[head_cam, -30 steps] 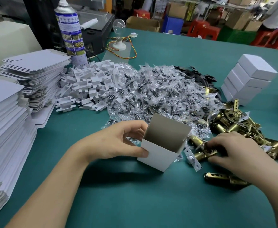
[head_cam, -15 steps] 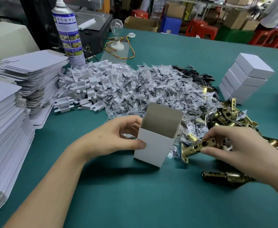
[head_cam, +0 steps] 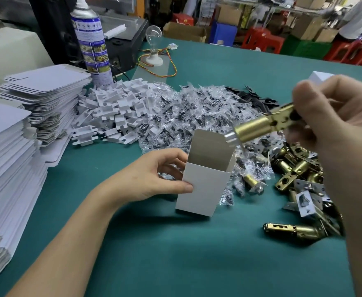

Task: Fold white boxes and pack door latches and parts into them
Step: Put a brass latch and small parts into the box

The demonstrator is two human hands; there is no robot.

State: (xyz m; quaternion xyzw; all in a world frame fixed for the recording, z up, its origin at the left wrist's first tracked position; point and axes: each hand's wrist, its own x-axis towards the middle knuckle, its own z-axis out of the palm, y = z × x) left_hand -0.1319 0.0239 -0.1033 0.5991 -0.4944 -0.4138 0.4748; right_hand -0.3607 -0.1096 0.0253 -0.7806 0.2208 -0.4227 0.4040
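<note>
In the head view, the left hand (head_cam: 154, 179) holds the white box (head_cam: 205, 189) mouth up at the middle of the table (head_cam: 175, 260). Its grip is closed round the box, with the thumb on the near face and the fingers curled behind the left wall. The right hand (head_cam: 334, 121) is raised to the right of the box. Its grip pinches the flat tail of a brass door latch (head_cam: 259, 125), whose silver end points down-left and hangs just above the box's far-right rim.

To do this step well, I judge the latch should tip steeper and enter silver end first. It should stay clear of the upright far flap, while the left thumb steadies the box without crushing its walls.

Counted:
- One open box and one latch in hand.
- One single latch (head_cam: 287, 229) lying apart at near right.
- A latch heap (head_cam: 300, 168) at right, too tangled to count.
- A pile of bagged parts (head_cam: 186, 112) and a pile of white plastic inserts (head_cam: 115, 108) beyond, both uncountable.
- Two stacks of flat box blanks, a near stack (head_cam: 4, 168) and a far stack (head_cam: 47, 99), at left.
- One spray can (head_cam: 92, 39) and one light bulb (head_cam: 153, 35) at far left.
- At least one closed box (head_cam: 321, 77), mostly hidden behind the right hand.
</note>
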